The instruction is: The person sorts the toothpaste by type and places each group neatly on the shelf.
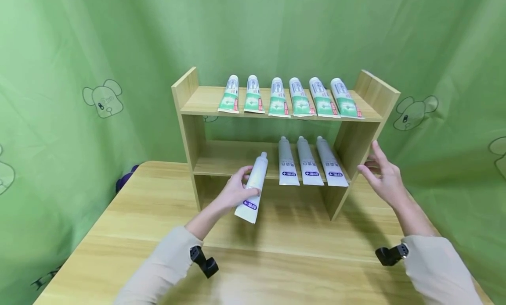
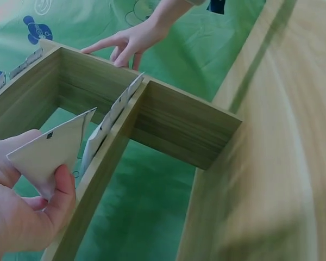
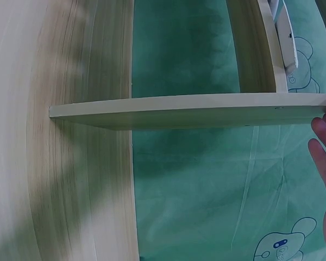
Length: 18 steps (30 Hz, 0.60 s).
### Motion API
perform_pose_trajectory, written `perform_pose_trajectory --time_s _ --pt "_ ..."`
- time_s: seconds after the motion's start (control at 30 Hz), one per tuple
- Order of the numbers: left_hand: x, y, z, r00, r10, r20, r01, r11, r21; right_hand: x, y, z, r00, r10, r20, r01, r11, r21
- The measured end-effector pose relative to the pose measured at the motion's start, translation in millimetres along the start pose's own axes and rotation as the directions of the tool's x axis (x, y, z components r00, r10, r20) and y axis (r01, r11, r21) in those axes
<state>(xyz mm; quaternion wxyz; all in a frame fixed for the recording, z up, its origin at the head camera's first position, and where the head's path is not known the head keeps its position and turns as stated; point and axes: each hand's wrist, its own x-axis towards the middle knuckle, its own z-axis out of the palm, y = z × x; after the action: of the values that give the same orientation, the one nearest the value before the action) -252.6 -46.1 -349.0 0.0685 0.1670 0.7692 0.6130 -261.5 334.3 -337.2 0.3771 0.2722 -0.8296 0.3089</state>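
Note:
My left hand [image 1: 237, 191] grips a white toothpaste tube [image 1: 258, 173], tilted with its cap end up, in front of the lower shelf's left half. In the left wrist view the flat crimped end of that tube [image 2: 57, 144] faces the camera between thumb and fingers. My right hand [image 1: 382, 175] is at the right side panel of the wooden rack [image 1: 352, 134], its fingertips at the panel in the right wrist view. On the lower shelf, three white tubes [image 1: 310, 164] lie side by side toward the right.
The upper shelf bears a row of several green and white toothpaste tubes [image 1: 278, 98]. The rack stands on a wooden table [image 1: 300, 256]. A green curtain [image 1: 253, 28] with cartoon bears hangs behind and around it. Something purple [image 1: 125, 178] shows past the table's left edge.

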Motion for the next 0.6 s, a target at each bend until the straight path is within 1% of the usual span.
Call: perform_pose_trajectory --time_s 0.13,0.27,0.47,0.6 --pt "6.8 8.1 -2.0 0.999 -0.005 -0.031 0.005 1.0 0.007 -0.2 1 1 1.0 0.002 -0.003 -0.002 1.0 0.003" --pt "15.1 16.5 -4.1 0.998 -0.011 -0.067 0.011 1.0 0.0 1.0 -2 2 1.0 0.001 0.001 -0.001 1.0 0.001" --pt "35.1 24.2 -3.6 0.998 -0.011 -0.061 0.011 1.0 0.0 0.6 -3 2 0.999 -0.005 -0.035 0.005 1.0 -0.015" --pt "48.3 24.2 -3.5 0.998 -0.018 -0.06 0.019 1.0 0.014 -0.7 -3 0 1.0 0.001 -0.028 -0.001 1.0 -0.015"
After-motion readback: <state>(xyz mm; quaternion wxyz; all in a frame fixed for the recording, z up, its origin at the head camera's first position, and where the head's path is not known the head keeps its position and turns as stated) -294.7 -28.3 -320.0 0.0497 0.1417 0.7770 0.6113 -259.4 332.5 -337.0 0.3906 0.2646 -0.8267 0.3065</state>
